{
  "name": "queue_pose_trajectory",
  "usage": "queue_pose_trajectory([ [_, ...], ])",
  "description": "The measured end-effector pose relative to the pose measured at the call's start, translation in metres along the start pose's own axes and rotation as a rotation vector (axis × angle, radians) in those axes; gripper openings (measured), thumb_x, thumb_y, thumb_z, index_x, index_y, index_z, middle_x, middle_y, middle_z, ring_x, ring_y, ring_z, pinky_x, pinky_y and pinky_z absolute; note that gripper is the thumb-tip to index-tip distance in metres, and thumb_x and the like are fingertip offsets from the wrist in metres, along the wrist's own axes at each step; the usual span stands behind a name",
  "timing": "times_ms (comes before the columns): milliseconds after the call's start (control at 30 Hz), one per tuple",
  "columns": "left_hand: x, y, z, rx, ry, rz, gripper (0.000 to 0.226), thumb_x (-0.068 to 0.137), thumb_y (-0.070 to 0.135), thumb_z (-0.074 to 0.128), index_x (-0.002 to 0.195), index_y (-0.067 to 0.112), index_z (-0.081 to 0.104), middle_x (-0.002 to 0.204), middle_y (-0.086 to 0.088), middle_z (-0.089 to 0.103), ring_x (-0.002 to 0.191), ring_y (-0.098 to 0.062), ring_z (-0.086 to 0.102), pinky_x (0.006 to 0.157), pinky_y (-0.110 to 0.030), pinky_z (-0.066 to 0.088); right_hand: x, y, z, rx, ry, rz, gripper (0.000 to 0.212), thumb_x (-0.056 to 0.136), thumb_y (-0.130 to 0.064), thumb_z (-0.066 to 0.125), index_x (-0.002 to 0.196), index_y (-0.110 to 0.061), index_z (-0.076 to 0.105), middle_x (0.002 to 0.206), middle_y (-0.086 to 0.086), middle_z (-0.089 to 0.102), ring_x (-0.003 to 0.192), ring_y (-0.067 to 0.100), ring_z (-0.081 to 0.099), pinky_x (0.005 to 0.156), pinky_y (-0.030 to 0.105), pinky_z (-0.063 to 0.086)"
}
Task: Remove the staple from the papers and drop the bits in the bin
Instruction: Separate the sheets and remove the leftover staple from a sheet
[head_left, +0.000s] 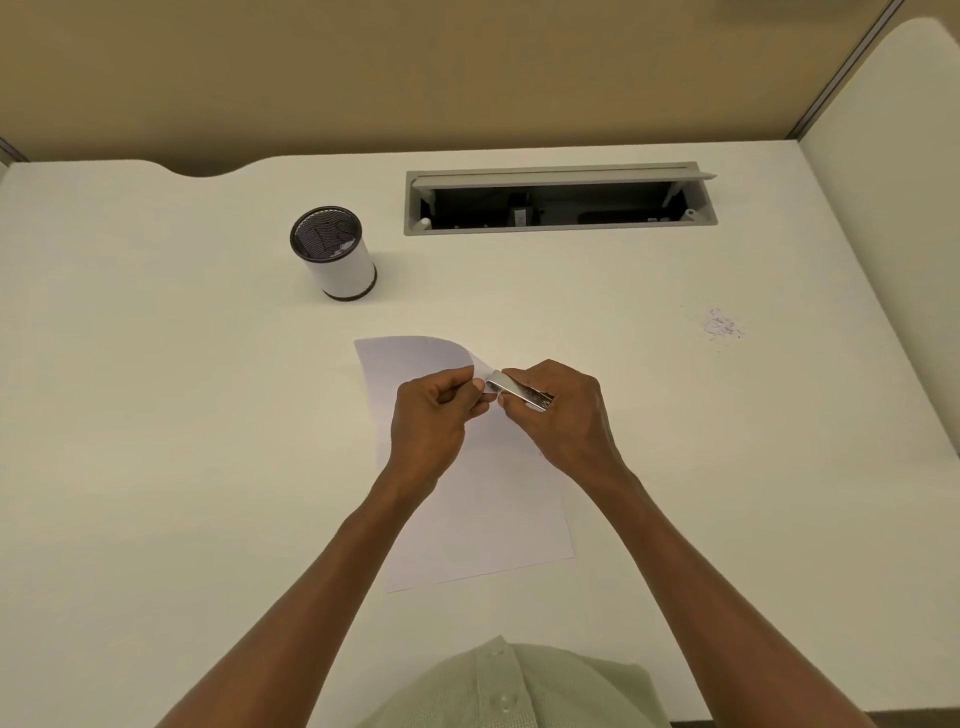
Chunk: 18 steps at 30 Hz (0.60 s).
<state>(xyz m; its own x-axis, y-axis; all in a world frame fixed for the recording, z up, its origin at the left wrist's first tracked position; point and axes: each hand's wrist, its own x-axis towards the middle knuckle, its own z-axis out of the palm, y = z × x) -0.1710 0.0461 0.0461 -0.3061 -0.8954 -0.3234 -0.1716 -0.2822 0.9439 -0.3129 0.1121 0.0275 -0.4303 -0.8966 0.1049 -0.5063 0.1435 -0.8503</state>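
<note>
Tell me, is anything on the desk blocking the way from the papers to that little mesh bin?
Nothing visible does. The round black mesh bin stands beyond the white papers, with only bare white desk between them. The left hand pinches the lifted corner while the right hand grips the silver metal staple remover there.

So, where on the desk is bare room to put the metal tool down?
Bare desk lies left of the papers, below the mesh bin. More lies right of them, short of the scattered bits. Both hands crowd the lifted corner.
</note>
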Motion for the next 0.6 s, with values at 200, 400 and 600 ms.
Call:
queue_pose_trajectory([
  [200, -0.002, -0.002, 0.001, 0.022, -0.008, -0.019, 0.018, 0.095, 0.011, 0.066, 0.11, 0.013, 0.075, 0.093, -0.003, 0.079, 0.087, -0.015, 0.076, 0.082, -0.021, 0.058, -0.002, 0.003, 0.005, -0.055, -0.001, -0.048, 0.018, 0.086, -0.023, 0.069, 0.103, -0.023, 0.075, 0.077, 0.0, 0.064, 0.073, 0.017, 0.059, 0.061, 0.04, 0.048],
  [400, 0.0, -0.001, -0.002, -0.082, -0.013, -0.08, 0.016, 0.094, 0.01, 0.066, 0.107, 0.015, 0.075, 0.089, -0.002, 0.079, 0.088, -0.017, 0.076, 0.086, -0.026, 0.058, -0.002, 0.004, 0.016, -0.054, 0.059, -0.119, 0.027, 0.088, -0.022, 0.069, 0.115, -0.021, 0.072, 0.08, 0.001, 0.059, 0.073, 0.016, 0.057, 0.059, 0.036, 0.048],
  [600, 0.009, -0.005, -0.008, -0.074, -0.056, -0.106, 0.02, 0.095, 0.007, 0.065, 0.112, 0.004, 0.074, 0.094, -0.005, 0.079, 0.092, -0.02, 0.076, 0.093, -0.035, 0.058, -0.004, 0.013, 0.023, -0.097, 0.065, -0.189, 0.031, 0.09, -0.019, 0.069, 0.121, -0.017, 0.068, 0.094, 0.0, 0.061, 0.076, 0.014, 0.059, 0.06, 0.028, 0.049],
])
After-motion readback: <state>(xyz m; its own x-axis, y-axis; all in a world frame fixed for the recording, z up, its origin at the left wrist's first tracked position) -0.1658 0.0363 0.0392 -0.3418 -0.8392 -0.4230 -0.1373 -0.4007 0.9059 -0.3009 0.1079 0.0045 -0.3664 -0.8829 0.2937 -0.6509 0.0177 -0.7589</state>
